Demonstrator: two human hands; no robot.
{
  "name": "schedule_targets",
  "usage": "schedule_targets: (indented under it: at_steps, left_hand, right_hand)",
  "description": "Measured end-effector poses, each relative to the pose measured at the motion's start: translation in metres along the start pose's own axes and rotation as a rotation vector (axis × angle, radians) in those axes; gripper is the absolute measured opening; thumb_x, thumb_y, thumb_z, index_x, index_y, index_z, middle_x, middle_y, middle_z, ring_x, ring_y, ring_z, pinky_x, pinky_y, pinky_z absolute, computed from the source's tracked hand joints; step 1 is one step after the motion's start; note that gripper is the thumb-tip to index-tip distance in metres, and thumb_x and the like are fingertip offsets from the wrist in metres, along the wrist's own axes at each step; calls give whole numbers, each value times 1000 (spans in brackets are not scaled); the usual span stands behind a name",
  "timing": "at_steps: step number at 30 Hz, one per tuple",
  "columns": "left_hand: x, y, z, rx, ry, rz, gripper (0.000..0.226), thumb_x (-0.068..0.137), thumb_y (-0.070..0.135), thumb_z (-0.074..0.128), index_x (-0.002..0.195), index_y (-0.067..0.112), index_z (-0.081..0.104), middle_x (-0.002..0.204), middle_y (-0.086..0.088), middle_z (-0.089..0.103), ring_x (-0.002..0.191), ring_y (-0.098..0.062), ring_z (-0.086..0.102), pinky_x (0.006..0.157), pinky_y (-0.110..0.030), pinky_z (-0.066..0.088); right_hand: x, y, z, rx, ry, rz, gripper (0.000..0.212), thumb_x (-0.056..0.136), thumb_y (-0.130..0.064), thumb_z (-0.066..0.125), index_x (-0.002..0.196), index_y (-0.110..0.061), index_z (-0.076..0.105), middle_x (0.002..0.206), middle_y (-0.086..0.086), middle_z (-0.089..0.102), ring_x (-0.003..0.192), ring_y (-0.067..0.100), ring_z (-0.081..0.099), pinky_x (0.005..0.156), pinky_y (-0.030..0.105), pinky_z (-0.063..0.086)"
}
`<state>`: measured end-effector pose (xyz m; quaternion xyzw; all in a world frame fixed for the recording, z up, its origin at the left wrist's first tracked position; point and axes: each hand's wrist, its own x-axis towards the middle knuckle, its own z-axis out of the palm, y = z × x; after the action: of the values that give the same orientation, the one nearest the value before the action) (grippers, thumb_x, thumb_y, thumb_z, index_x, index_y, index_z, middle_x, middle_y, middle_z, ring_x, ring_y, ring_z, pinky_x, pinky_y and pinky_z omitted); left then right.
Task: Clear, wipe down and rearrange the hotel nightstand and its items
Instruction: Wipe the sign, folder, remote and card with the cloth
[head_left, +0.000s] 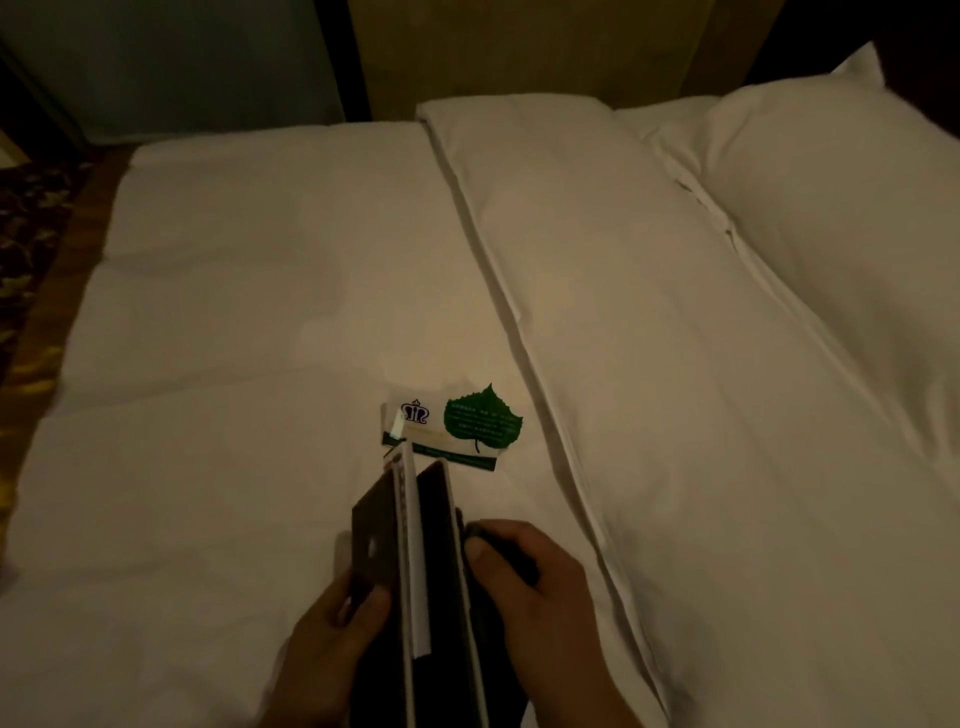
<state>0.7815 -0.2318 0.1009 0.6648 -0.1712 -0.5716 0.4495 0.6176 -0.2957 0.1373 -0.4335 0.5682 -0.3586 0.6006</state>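
I hold a stack of dark flat items, folders or boards (436, 566) with a white card edge between them, upright over the white bed. My left hand (337, 629) grips the left dark board with its thumb on the face. My right hand (524, 577) grips the right side, thumb against the edge, and seems to hold a small dark object as well. On the duvet just beyond lie a green leaf-shaped card (480, 418) and a white card with a crown logo (415, 423), overlapping a green-striped card.
The white duvet (249, 322) covers the bed, with a folded-back band running diagonally and pillows (831, 208) at the upper right. A patterned carpet (26, 249) shows along the left. A dark headboard and wall stand behind. The room is dim.
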Motion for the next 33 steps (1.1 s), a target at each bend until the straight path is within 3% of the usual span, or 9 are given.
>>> schedule_targets:
  at_steps: [3,6,9,16,21,25,29,32,33]
  left_hand:
    - [9,3,1,-32,30,-23,56,82,-7,67,134,11,56,100,-14,76,87,-31,71,78,-37,57]
    - [11,8,-2,-17,-45,-22,78,57,-1,91,123,25,59,97,-10,79,85,-28,76,66,-35,61]
    - [11,13,-4,0,-97,54,89,41,13,93,119,36,60,108,-5,77,96,-28,74,76,-43,59]
    - [6,15,0,152,-146,146,85,50,4,91,124,25,56,109,-3,76,97,-21,74,70,-24,59]
    - [5,17,8,310,62,157,71,57,-3,92,105,38,60,95,8,75,90,-7,69,82,-30,52]
    - [4,15,17,324,84,233,61,62,-7,88,99,34,62,81,35,71,76,14,67,58,-7,50]
    - [8,15,6,215,152,150,52,67,-15,81,99,23,67,75,14,77,68,-3,72,57,-14,52]
    - [18,14,-18,53,230,5,34,75,-15,72,97,11,68,80,-8,79,61,-20,74,51,-28,58]
    - [23,13,-28,24,259,-36,32,75,-11,73,100,8,69,85,-14,78,65,-28,74,60,-35,60]
  right_hand:
    - [13,-4,-8,-62,23,-44,18,88,-21,68,83,-38,73,83,-13,74,77,3,69,68,16,52]
    - [17,-1,-15,-209,6,-93,11,88,-31,66,89,-42,69,88,-19,71,81,-1,67,72,18,52]
    - [22,3,-22,-322,14,-119,9,87,-34,65,91,-42,68,88,-20,71,83,-1,66,78,24,53]
    - [18,3,-26,-120,-67,58,15,87,-23,68,84,-36,74,83,-8,75,78,7,71,71,21,54]
    - [5,-1,-23,-292,-2,-230,19,85,-20,70,90,-39,70,90,-17,70,86,0,66,72,10,48]
    - [-3,0,-3,-542,-54,-497,17,85,-30,64,102,-30,67,102,-18,59,95,0,60,79,15,48]
    - [-10,15,4,-735,-104,-626,17,85,-40,62,102,-37,65,105,-18,56,91,2,58,76,17,49]
    - [-6,31,-1,-727,-159,-486,22,82,-46,59,103,-39,63,104,-18,55,92,1,59,77,22,52]
    - [-1,37,-4,-739,-176,-441,25,82,-48,58,104,-38,64,103,-17,55,92,1,59,78,25,52]
